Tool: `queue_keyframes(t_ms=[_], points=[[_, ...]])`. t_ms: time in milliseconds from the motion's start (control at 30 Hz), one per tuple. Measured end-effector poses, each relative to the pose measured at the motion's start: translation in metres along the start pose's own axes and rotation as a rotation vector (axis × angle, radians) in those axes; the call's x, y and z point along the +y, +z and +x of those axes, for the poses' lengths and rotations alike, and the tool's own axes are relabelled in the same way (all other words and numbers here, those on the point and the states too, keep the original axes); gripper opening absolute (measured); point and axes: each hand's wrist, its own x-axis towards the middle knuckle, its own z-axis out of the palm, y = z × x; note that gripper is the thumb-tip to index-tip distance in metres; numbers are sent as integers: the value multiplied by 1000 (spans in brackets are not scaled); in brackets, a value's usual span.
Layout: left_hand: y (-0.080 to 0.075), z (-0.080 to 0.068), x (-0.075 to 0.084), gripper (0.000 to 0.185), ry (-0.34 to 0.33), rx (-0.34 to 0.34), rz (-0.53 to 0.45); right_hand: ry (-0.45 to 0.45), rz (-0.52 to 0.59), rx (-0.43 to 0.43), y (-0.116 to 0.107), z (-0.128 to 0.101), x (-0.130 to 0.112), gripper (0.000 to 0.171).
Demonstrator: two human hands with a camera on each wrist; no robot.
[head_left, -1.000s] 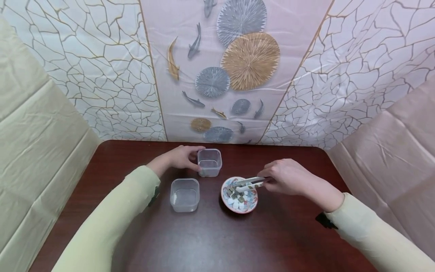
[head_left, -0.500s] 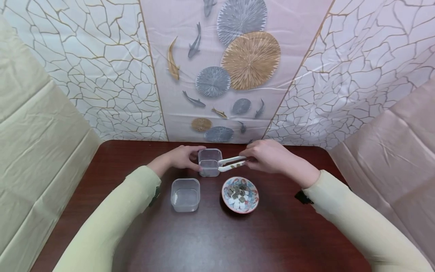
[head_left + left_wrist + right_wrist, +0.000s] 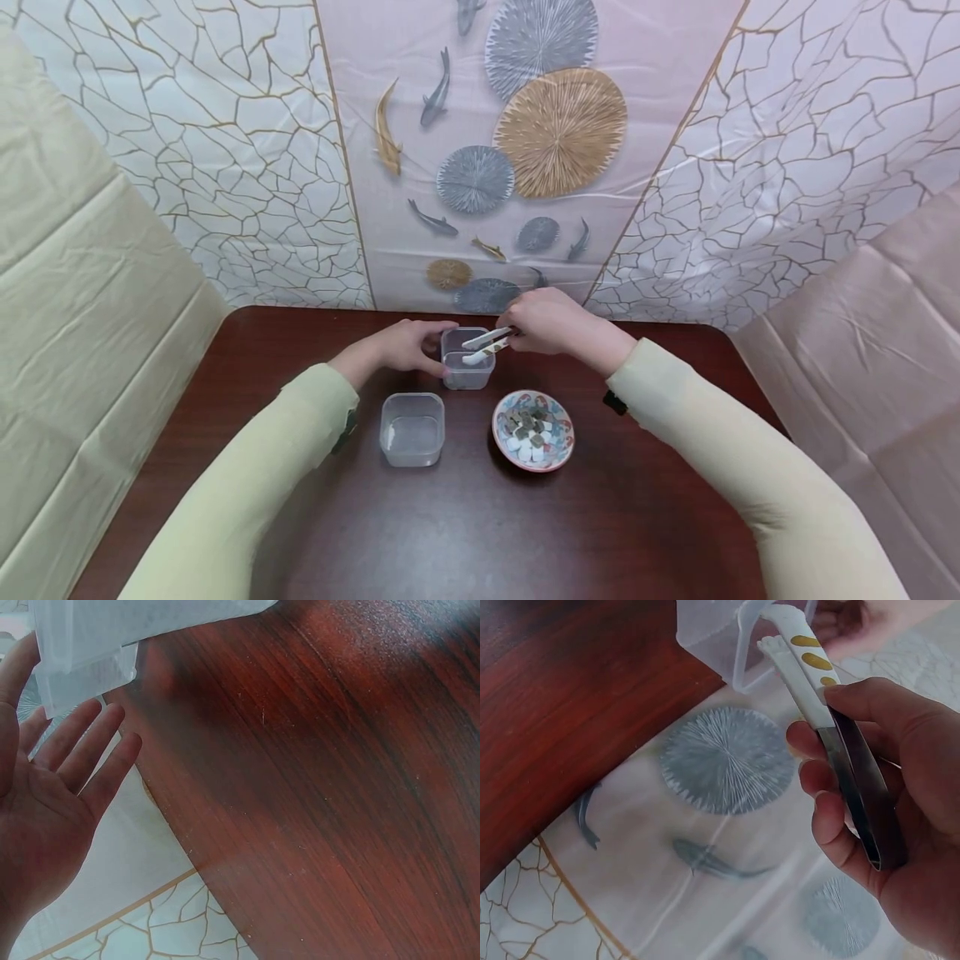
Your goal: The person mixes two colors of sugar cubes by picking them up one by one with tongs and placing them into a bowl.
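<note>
The dark wooden tabletop (image 3: 480,517) carries everything, and a patterned sheet (image 3: 525,150) with fish and round fans hangs behind its far edge. Both my arms come in from the near edge in pale yellow sleeves (image 3: 247,475).

Toward the far edge, about midway along it, stands a clear plastic tub (image 3: 467,359). My left hand (image 3: 401,347) is against its left side; from the head view I see the thumb and fingers laid along the wall, and the left wrist view shows my fingers straight and relaxed, the palm open beside the tub rather than clenched round it.

A second clear tub (image 3: 412,429) stands nearer to me, just in front of the first and a little to the left, apart from it. To its right, closer to the middle of the tabletop, sits a small patterned dish (image 3: 533,430) with a red rim, holding a heap of small dark and white pieces (image 3: 528,433).

My right hand (image 3: 551,321) is above the far tub's right rim, fingers curled round a pair of tongs (image 3: 486,342) with metal arms and white tips marked yellow. The tips reach over the tub's mouth and stand narrowly parted. I cannot tell whether anything is between them.
</note>
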Motion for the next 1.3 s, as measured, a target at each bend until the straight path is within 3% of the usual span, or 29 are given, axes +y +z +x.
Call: queue_keyframes(t_ms=[200, 667, 1300], points=[[1, 1, -2, 91, -3, -3, -8, 0, 4, -87, 9, 19, -3, 1], [1, -1, -1, 91, -23, -15, -12, 80, 36, -192, 24, 45, -8, 9], [2, -4, 1, 88, -12, -1, -34, 120, -34, -167, 29, 49, -4, 8]])
